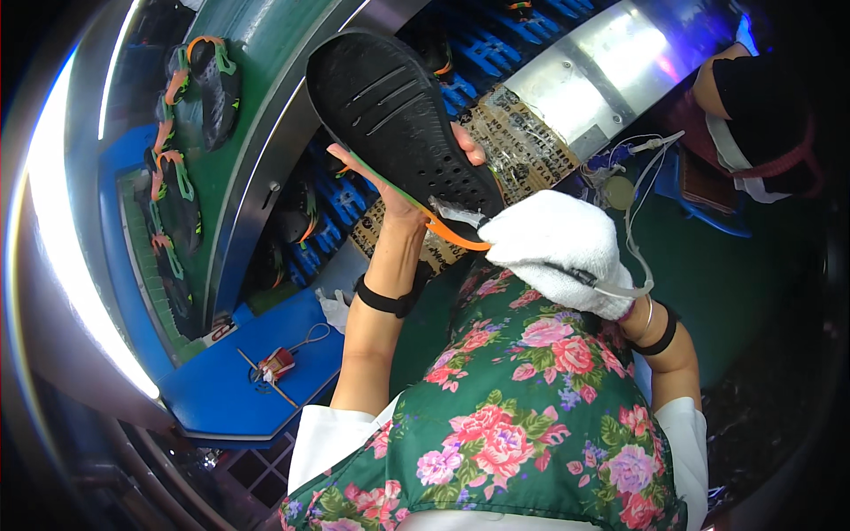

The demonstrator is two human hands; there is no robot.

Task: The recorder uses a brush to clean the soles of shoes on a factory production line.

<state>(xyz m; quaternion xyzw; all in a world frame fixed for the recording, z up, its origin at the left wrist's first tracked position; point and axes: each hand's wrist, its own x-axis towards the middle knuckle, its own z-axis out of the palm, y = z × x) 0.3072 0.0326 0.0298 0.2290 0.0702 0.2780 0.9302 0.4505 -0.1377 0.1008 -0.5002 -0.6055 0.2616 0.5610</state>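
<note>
A black clog (390, 111) with slots and round holes tilts in front of me, its insole facing up. My left hand (400, 202) grips it from beneath, the thumb and fingertips showing on either side. An orange strap (460, 239) curves round its near end, next to a whitish translucent patch (456, 212). My right hand (558, 248) wears a thick white glove, and its closed fingertips reach that near end. Across the glove lies a thin black piece joined to a clear hose (624, 290). What the gloved fingers hold is hidden.
At left, several black clogs (212, 93) with orange and green straps lie on a green conveyor belt (261, 53). A blue table (212, 403) carries a small red object (276, 363). Taped cardboard (513, 142) covers a ledge beside blue racks. Another person's arm (708, 84) shows at right.
</note>
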